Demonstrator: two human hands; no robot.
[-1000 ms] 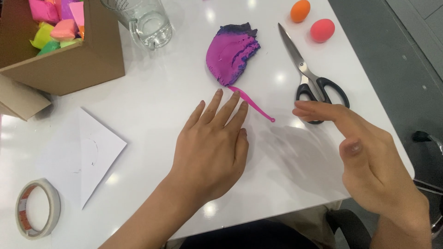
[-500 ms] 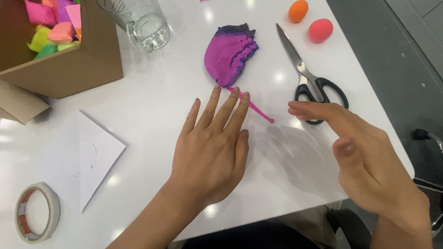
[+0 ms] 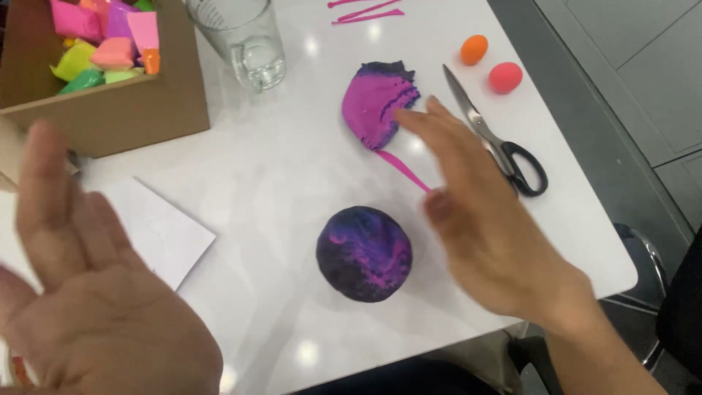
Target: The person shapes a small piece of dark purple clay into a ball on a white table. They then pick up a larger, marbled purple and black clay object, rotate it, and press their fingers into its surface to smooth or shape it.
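Two open hands, empty, were raised clear of a flattened clay disc on the worktop.

Left hand was lifted palm-up near the camera; right hand, blurred, hovered with fingers spread just right of the disc, grasping nothing, so the disc lay fully exposed. Disc was round, dark purple-blue with pink streaks, lying between both hands. Beyond lay a pink clay lump, scissors, a glass and a box.

cardboard box of coloured clay blocks | glass | scissors | orange ball | white paper
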